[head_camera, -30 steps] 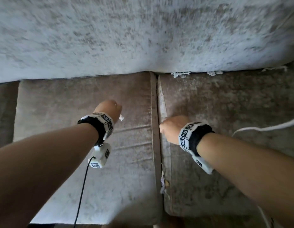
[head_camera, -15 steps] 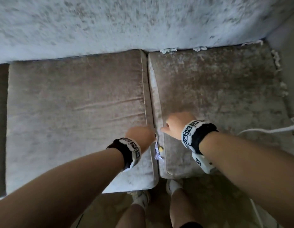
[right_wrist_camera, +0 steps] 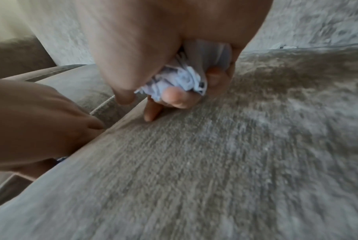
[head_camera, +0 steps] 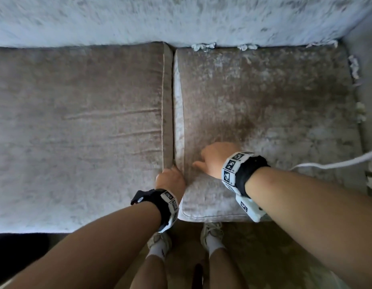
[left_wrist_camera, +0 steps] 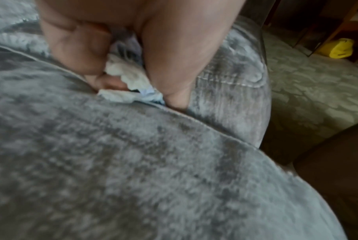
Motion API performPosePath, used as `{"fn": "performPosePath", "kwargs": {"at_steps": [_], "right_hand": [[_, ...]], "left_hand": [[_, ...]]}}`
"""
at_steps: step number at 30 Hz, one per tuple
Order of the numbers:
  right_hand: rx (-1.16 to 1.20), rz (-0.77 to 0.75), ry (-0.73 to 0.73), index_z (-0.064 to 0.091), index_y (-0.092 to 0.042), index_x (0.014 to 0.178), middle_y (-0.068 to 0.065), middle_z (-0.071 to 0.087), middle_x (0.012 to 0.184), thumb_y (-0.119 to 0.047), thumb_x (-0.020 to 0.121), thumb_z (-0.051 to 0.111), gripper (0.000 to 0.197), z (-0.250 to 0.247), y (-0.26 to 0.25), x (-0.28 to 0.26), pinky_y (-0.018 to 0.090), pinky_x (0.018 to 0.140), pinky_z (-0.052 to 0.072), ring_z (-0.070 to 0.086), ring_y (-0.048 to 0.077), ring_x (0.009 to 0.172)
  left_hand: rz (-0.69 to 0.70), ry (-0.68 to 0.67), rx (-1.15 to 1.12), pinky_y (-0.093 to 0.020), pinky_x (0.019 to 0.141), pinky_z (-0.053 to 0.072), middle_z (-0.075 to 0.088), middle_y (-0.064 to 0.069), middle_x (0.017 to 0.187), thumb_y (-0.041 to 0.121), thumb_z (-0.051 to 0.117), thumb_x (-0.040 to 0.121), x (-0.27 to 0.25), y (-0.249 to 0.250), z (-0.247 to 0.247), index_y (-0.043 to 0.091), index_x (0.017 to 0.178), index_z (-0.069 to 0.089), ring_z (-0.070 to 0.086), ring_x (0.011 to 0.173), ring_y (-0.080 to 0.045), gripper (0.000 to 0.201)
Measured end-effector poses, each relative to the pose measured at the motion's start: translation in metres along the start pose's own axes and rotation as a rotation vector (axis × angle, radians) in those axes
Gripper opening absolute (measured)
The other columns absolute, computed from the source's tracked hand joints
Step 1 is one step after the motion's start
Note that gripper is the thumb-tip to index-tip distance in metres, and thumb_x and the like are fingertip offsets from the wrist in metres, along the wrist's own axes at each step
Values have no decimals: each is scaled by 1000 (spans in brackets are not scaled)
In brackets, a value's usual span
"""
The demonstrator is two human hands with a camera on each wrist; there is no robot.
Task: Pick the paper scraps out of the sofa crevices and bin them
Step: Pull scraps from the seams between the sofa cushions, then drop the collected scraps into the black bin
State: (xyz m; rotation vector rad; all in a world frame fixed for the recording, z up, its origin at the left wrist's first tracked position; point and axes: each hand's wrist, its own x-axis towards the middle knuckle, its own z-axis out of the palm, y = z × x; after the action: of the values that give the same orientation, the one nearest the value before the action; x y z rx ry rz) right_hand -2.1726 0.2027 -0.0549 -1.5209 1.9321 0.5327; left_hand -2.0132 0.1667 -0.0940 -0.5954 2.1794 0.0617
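Head view: I am watching the left hand (head_camera: 170, 180) digging into the gap between the seat cushions (head_camera: 264, 101), fingers pinching paper scraps (left_wrist_camera: 131, 79) there. The right hand (head_camera: 216, 159) is resting on the right-hand cushion, fingers curling round a paper wad (right_wrist_camera: 178, 81). More scraps (head_camera: 202, 46) are lying along the back crevice. Overfilled grips are probably risking dropped bits. No legible writing; the wristbands are showing only coded squares.

Head view: looks steeply down from above sofa front edge, takes in both seat cushions and backrest (head_camera: 181, 19).
Left wrist view: close, looks along left hand (left_wrist_camera: 120, 48) into seam between cushions (left_wrist_camera: 174, 113).
Right wrist view: close, low over right cushion (right_wrist_camera: 215, 162), faces backrest.
Shared: seam, both hands.
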Motion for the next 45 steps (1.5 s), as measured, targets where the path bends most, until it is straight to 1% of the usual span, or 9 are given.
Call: {"fn": "performPosePath", "kwargs": {"at_steps": [10, 15, 19, 22, 25, 28, 31, 38, 45], "right_hand": [[-36, -54, 2, 53, -17, 61, 2, 58, 62, -60, 94, 35, 58, -14, -8, -3, 28, 52, 43, 56, 21, 57], [9, -126, 20, 47, -18, 64, 0, 53, 65, -48, 99, 29, 50, -48, -33, -5, 32, 59, 43, 56, 23, 65], [162, -213, 49, 35, -20, 61, 1, 47, 68, -40, 103, 28, 47, -84, -77, 2, 30, 69, 35, 50, 25, 78], [399, -184, 66, 57, -15, 68, 9, 65, 74, -44, 100, 33, 50, -100, -123, 7, 32, 74, 49, 63, 30, 78], [555, -195, 31, 61, -17, 61, 5, 64, 55, -53, 90, 33, 53, -116, -181, 3, 33, 64, 57, 67, 27, 52], [732, -229, -31, 54, -15, 60, 2, 47, 43, -47, 91, 40, 46, -131, -246, -4, 23, 41, 43, 50, 23, 38], [920, -209, -190, 53, -12, 63, 3, 41, 44, -40, 89, 46, 38, -141, -310, -8, 19, 41, 34, 40, 19, 33], [726, -356, -256, 57, -15, 72, 4, 53, 57, -41, 92, 45, 36, -113, -450, -18, 17, 38, 39, 52, 16, 38], [828, -275, -432, 60, -12, 82, 5, 47, 58, -42, 92, 45, 36, -99, -591, -40, 23, 43, 39, 48, 17, 42]], "left_hand": [[119, 72, -84, -42, 85, 50, 57, -8, 121, 15, 41, 96, -13, -21, -7, 13, 127, 51, 57, 111, -30, 32], [-201, 112, -774, -33, 72, 49, 66, -2, 105, 36, 42, 93, -40, -55, -2, 29, 110, 58, 64, 88, -26, 24], [-370, 211, -1139, -31, 64, 44, 65, -9, 83, 29, 44, 93, -70, -99, 11, 19, 89, 56, 61, 77, -30, 16], [-489, 258, -1250, -33, 62, 46, 64, -11, 77, 27, 43, 91, -99, -127, 23, 16, 86, 54, 59, 72, -32, 16], [-603, 286, -1309, -34, 63, 48, 68, -11, 80, 28, 43, 91, -135, -153, 42, 17, 89, 56, 61, 73, -31, 17], [-731, 316, -1358, -36, 70, 52, 68, -10, 83, 29, 44, 90, -175, -180, 64, 19, 92, 58, 63, 78, -31, 17], [-825, 305, -1376, -37, 69, 55, 64, -6, 79, 35, 40, 82, -219, -201, 96, 19, 88, 56, 64, 79, -32, 23], [-1156, 357, -1518, -31, 66, 54, 66, 5, 62, 42, 43, 90, -302, -232, 201, 26, 81, 58, 64, 67, -17, 24], [-1284, 322, -1581, -27, 63, 51, 69, 4, 59, 44, 41, 91, -377, -262, 290, 27, 87, 56, 64, 68, -15, 23]]}}
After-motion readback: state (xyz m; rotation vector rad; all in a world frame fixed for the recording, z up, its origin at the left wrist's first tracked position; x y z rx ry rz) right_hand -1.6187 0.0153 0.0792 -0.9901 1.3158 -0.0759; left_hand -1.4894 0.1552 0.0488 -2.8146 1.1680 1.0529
